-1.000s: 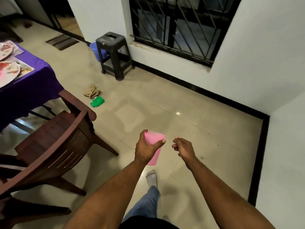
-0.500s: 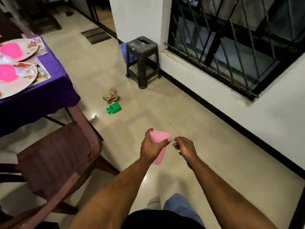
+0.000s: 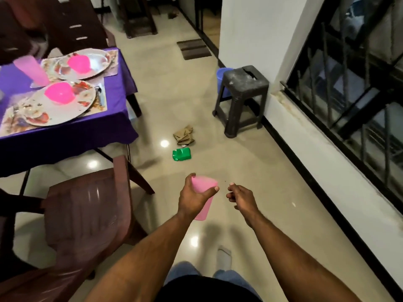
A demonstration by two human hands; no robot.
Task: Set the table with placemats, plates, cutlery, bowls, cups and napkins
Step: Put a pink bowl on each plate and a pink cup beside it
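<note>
- Nearest the camera, a person's left hand (image 3: 194, 198) grips a pink plastic cup (image 3: 204, 197), fingers and thumb wrapped round its upper wall just under the rim; the cup stands roughly upright, mouth up, carried in the air over the tiled floor (image 3: 261, 171).
- Just beside it, the right hand (image 3: 241, 198) holds nothing, its fingers loosely curled.
- Left of the hands, a dark wooden chair (image 3: 87, 210) stands between the person and the table.
- Beyond the chair, up and to the left of the cup, the table under a purple cloth (image 3: 65, 136) already carries two place settings: a near steel plate (image 3: 58, 103) on a patterned placemat (image 3: 102, 99) with a pink bowl (image 3: 60, 92) on it, and a far steel plate (image 3: 87, 64) with a second pink bowl (image 3: 79, 63).
- A lilac cup (image 3: 32, 70) stands by the far setting; the near setting appears to lack one, so the carried cup likely belongs there.
- That spot lies on the left hand's side, making it the nearer hand for the placing.
- Farther off, a green object (image 3: 181, 154), crumpled brown paper (image 3: 185, 135) and a dark plastic stool (image 3: 242, 97) sit on the floor.
</note>
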